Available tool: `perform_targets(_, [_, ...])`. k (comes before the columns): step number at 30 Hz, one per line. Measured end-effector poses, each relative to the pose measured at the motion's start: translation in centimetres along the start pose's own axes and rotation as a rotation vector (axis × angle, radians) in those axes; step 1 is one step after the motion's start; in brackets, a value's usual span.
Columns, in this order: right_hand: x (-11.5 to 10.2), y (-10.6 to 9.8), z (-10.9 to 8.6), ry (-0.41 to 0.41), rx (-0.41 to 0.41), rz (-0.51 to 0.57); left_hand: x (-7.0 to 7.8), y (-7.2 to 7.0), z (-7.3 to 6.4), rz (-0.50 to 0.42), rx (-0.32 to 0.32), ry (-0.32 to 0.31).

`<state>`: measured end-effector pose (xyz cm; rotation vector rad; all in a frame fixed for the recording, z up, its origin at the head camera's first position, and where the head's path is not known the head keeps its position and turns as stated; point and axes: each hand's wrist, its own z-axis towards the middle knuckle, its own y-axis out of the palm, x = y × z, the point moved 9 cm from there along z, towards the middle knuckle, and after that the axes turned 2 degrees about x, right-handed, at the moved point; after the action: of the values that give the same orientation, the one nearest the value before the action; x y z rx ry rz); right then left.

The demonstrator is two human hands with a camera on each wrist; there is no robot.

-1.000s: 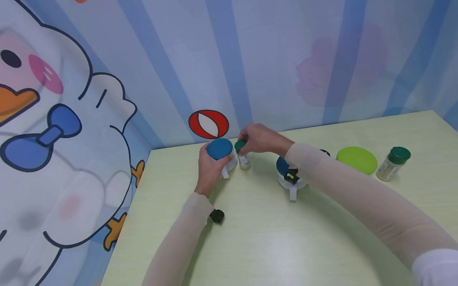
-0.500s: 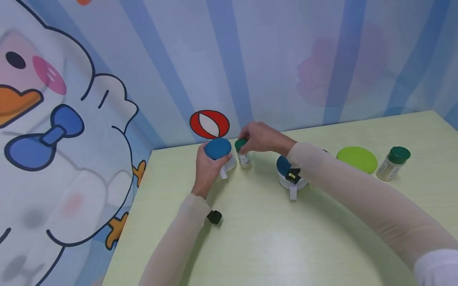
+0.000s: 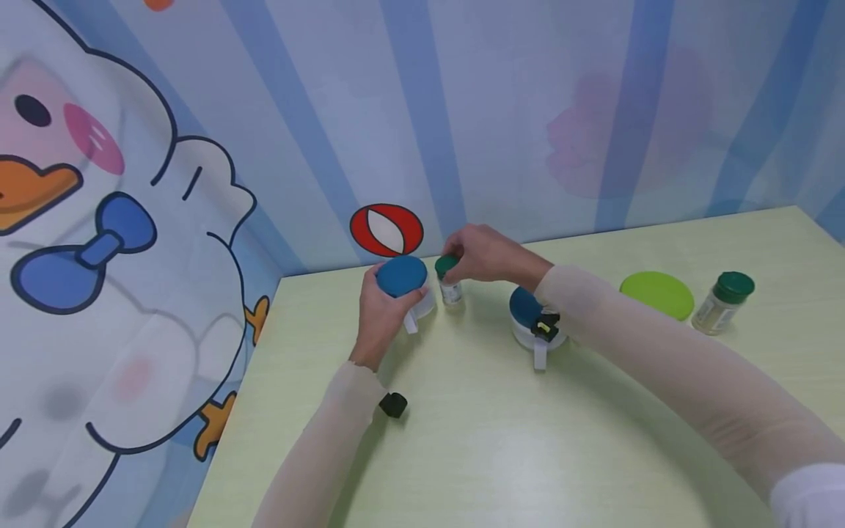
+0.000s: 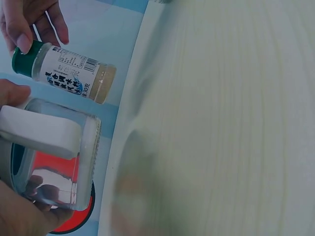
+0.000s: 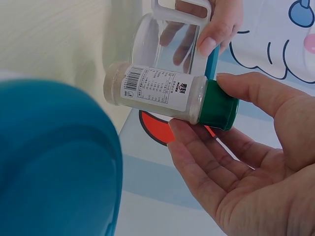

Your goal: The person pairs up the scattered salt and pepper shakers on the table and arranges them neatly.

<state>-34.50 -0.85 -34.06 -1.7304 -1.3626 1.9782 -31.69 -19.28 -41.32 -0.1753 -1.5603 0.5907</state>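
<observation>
Near the back edge of the table, my left hand (image 3: 381, 315) grips a clear jar (image 4: 61, 169) around its sides. The jar has a blue lid (image 3: 402, 276) and a white handle (image 4: 42, 130) that points toward me. Just to its right, my right hand (image 3: 487, 255) pinches the green cap (image 5: 219, 104) of a spice shaker (image 3: 452, 293) between thumb and fingers. The shaker stands upright, with a white printed label (image 5: 162, 88) and pale powder inside. In the right wrist view it overlaps the jar.
A second blue-lidded jar (image 3: 540, 357) with a white handle stands under my right forearm, partly covered by it. Further right are a lime-green round lid (image 3: 656, 295) and another green-capped shaker (image 3: 722, 302). A printed wall (image 3: 502, 110) rises directly behind the table.
My left hand and the blue-lidded jar have shifted slightly left, widening the gap to the shaker. The right hand stays at the shaker's cap, nearly still.
</observation>
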Motion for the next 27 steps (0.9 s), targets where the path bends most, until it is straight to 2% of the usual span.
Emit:
perform_targets(7, [0.2,-0.1,-0.4,-0.007,0.009,0.019,0.2,-0.3,-0.6,-0.009,0.002,0.005])
perform_targets(13, [0.2,-0.4,-0.8,-0.039,0.024,0.071,0.7,-0.7,-1.2,-0.03,-0.009,0.032])
perform_targets(21, [0.4,-0.4,-1.4,-0.083,0.025,0.149,1.2,-1.0,-1.9,-0.051,-0.015,0.021])
perform_targets(27, [0.3,-0.4,-2.1,-0.084,0.026,0.207,1.7,-1.3,-2.5,-0.071,-0.019,0.035])
